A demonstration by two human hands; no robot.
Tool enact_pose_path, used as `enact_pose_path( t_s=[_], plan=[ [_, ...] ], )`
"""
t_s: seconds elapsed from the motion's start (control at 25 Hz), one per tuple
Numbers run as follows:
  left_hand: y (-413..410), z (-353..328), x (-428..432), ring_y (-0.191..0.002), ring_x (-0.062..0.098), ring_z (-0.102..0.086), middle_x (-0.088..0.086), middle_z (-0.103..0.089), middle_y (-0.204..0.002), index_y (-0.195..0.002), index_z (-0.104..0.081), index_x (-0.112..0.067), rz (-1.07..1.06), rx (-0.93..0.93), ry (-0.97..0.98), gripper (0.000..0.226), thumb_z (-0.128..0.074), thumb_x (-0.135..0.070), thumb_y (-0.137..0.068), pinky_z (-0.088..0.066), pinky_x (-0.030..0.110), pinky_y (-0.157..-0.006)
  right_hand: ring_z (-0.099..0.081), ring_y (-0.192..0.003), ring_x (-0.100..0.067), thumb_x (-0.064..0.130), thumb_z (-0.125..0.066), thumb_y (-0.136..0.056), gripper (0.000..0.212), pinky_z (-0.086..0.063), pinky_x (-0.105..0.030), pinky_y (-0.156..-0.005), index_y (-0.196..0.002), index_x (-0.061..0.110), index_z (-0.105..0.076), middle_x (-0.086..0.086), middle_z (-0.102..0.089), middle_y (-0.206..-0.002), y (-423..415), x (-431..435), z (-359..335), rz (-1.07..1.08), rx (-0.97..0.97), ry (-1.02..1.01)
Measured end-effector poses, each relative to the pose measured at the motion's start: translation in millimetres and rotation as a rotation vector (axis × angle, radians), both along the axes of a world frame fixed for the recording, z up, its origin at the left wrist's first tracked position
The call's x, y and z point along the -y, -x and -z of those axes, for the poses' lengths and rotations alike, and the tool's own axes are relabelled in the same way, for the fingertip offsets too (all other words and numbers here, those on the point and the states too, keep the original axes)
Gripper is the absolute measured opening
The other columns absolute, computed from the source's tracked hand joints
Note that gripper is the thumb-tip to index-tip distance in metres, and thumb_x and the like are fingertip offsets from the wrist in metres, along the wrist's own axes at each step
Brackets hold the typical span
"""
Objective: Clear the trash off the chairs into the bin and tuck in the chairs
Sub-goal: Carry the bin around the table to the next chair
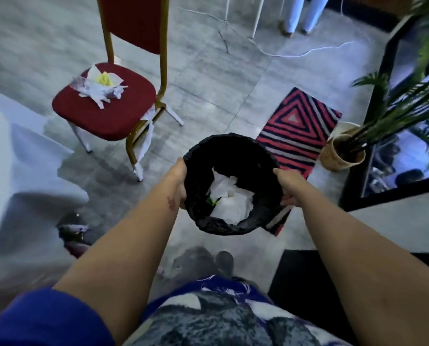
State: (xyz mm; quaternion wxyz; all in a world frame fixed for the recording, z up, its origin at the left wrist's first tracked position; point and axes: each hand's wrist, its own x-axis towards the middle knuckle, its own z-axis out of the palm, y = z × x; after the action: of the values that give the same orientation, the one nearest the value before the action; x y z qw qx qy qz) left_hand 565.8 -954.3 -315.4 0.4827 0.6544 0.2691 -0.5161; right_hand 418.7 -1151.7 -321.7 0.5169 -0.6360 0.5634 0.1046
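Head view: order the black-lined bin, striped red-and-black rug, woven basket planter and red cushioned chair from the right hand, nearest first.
1. Black-lined bin, gripped by the right hand.
2. Striped red-and-black rug, just beyond.
3. Woven basket planter, farther right.
4. Red cushioned chair, far left.

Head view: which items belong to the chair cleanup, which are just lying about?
Job: bin held by left hand and right hand; trash on red chair.
Bystanders: striped rug, potted plant, white cable.

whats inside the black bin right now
The bin, held at its rim by the left hand and right hand, holds crumpled white paper and a green scrap. Anything under the paper is hidden.
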Motion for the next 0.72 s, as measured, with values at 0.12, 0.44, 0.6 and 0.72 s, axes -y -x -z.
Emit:
enact_pose_path(
  t_s=[0.12,0.44,0.6,0.72],
  plan=[
    [-64.1,1.2,42.4,-0.090,0.033,-0.061,0.012,-0.066,-0.100,-0.107,-0.065,-0.006,0.029,-0.024,0.024,0.080,-0.018,-0.070,-0.095,-0.048,0.036,-0.071,-0.056,-0.089,-0.030,0.028,-0.044,-0.101,0.041,-0.052,-0.043,-0.073,-0.130,-0.001,-0.049,-0.020,-0.058,-0.115,-69.7,53.0,7.7,-0.007,0.027,-0.047],
    [-284.5,-4.1,183.0,-0.101,0.029,-0.057,0.009,-0.059,-0.117,-0.117,-0.055,-0.003,0.025,-0.011,-0.008,0.079,-0.016,-0.068,-0.096,-0.044,0.042,-0.068,-0.061,-0.102,-0.034,0.036,-0.047,-0.095,0.052,-0.049,-0.057,-0.099,-0.135,0.002,-0.048,-0.019,-0.062,-0.116,-279.9,196.4,35.2,0.000,0.024,-0.042],
    [-388.0,-18.4,254.7,-0.110,0.032,-0.054,0.011,-0.059,-0.124,-0.129,-0.055,-0.010,-0.033,0.053,-0.057,0.077,-0.019,-0.069,-0.095,-0.040,0.046,-0.084,-0.059,-0.100,-0.034,0.032,-0.046,-0.098,0.043,-0.052,-0.045,-0.071,-0.126,0.001,-0.049,-0.015,-0.058,-0.117,-387.1,263.1,24.8,0.033,0.058,-0.053],
    [-463.1,-12.3,307.6,-0.109,0.031,-0.050,0.010,-0.057,-0.115,-0.119,-0.055,-0.011,-0.029,0.085,-0.012,0.071,-0.018,-0.067,-0.096,-0.038,0.050,-0.101,-0.057,-0.092,-0.031,0.032,-0.046,-0.098,0.038,-0.050,-0.039,-0.062,-0.123,0.004,-0.053,-0.012,-0.058,-0.112,-464.6,325.8,29.5,0.003,0.074,-0.068]
  ],
)
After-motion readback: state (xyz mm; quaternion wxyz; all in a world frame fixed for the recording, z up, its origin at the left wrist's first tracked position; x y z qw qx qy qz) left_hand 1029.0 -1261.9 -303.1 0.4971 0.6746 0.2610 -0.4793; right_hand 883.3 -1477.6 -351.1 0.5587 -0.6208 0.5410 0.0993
